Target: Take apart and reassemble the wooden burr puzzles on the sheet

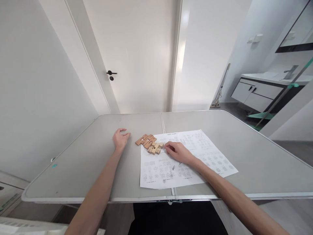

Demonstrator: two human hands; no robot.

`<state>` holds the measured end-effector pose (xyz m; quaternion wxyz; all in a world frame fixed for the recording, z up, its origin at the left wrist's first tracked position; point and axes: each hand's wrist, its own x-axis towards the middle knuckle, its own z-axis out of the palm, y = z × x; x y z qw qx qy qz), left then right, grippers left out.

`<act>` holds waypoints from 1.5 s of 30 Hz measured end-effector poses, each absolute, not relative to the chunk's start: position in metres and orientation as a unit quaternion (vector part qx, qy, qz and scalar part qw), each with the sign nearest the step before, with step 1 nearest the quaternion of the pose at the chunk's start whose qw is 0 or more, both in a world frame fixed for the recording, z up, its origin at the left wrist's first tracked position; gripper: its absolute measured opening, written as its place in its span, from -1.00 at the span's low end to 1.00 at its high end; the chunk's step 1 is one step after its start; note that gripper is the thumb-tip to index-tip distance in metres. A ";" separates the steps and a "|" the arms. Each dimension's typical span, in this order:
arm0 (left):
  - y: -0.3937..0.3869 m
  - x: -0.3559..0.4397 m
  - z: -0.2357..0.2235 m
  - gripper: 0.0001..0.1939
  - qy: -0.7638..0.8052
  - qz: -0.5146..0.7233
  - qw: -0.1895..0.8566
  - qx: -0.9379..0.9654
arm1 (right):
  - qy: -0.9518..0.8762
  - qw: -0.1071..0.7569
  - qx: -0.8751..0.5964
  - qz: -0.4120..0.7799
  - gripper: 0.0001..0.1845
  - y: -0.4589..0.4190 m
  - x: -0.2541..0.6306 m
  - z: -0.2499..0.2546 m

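My left hand (pixel 120 139) rests on the grey table, left of the wooden pieces, with thumb and fingers apart and nothing between them. Several reddish-brown flat wooden pieces with cut-outs (pixel 146 141) lie at the left edge of a printed sheet (pixel 195 176), partly over it. Against them sits a cluster of pale notched wooden blocks (pixel 154 149). My right hand (pixel 179 151) lies over the sheet with its fingers bent and together. Its fingertips are right beside the pale blocks; whether they touch or pinch a piece cannot be made out.
The folding table (pixel 244 143) has a metal-edged seam (pixel 162 122) down its middle. Behind it stands a white door (pixel 139 49) with a black handle (pixel 111 73). At the right are a mop (pixel 220 91) and a sink cabinet (pixel 256 93).
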<state>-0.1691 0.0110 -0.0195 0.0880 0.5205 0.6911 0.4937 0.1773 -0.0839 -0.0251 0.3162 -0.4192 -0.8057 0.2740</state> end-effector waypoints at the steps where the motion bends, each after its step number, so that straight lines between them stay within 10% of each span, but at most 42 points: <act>1: 0.011 -0.169 -0.020 -0.74 0.690 0.494 0.088 0.522 | -0.806 0.316 -0.419 0.274 -0.77 -0.084 0.177 -0.025; 45: 0.009 -0.168 -0.018 -0.69 0.654 0.525 0.094 0.537 | -0.804 0.312 -0.423 0.276 -0.74 -0.084 0.177 -0.023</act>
